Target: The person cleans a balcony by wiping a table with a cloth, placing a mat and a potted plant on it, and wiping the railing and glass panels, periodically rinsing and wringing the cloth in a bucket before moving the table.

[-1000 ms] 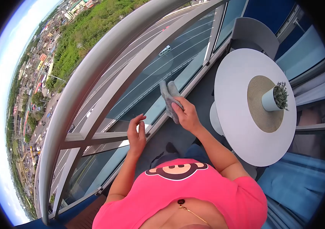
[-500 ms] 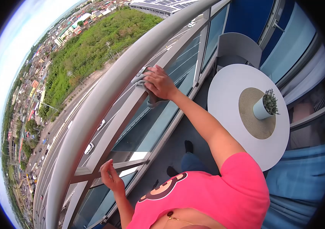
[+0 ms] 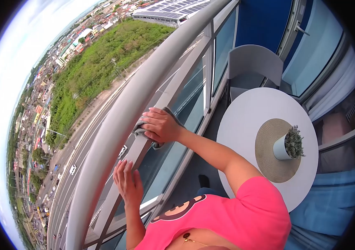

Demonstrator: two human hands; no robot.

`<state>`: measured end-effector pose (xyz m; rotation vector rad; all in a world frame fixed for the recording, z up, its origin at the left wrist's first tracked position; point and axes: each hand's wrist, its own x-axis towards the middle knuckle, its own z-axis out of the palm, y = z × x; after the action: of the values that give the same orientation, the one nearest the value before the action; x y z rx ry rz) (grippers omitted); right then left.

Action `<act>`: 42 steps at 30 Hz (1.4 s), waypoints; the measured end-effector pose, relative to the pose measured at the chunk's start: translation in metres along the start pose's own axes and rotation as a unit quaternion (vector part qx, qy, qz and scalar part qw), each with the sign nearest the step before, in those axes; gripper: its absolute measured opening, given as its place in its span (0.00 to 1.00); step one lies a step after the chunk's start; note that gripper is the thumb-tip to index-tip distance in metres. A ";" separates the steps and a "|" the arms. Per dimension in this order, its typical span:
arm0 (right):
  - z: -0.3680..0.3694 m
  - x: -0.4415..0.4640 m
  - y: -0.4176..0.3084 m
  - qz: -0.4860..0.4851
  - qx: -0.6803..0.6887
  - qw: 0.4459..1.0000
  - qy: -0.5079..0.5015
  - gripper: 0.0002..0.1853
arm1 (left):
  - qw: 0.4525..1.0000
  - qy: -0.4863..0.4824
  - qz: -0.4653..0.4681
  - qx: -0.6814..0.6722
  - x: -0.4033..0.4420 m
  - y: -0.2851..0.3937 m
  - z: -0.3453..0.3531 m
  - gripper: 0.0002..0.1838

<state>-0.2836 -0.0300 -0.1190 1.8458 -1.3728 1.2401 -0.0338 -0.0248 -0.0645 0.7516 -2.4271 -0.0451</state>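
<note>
The grey fabric cloth (image 3: 139, 130) lies mid-frame on the flat silver metal rail (image 3: 180, 75); the right hand (image 3: 162, 125) presses it there, fingers close together; the left hand (image 3: 128, 183) is loosely open, lower down; right of frame, a round white desk (image 3: 265, 100).

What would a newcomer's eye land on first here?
The bright pink shirt at the bottom, and the thick curved handrail sweeping past the high roadside view. Then the right hand on a grey cloth at the flat rail beneath, with the white table to the right.
</note>
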 end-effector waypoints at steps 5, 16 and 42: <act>-0.056 -0.013 0.160 0.084 -0.111 0.990 0.003 0.11 | 0.994 -0.025 -0.020 0.106 0.005 -0.001 0.017 0.16; -0.116 -0.026 0.357 0.282 -0.361 0.887 -0.067 0.18 | 0.986 -0.008 -0.012 0.168 -0.005 -0.003 0.034 0.20; -0.141 0.107 0.063 0.296 0.151 0.936 0.117 0.19 | 0.994 0.026 -0.007 0.110 0.000 -0.004 0.026 0.23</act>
<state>-0.3859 0.0153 0.0316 1.4305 -1.7411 1.9985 -0.0462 -0.0318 -0.0860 0.8545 -2.4016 0.2383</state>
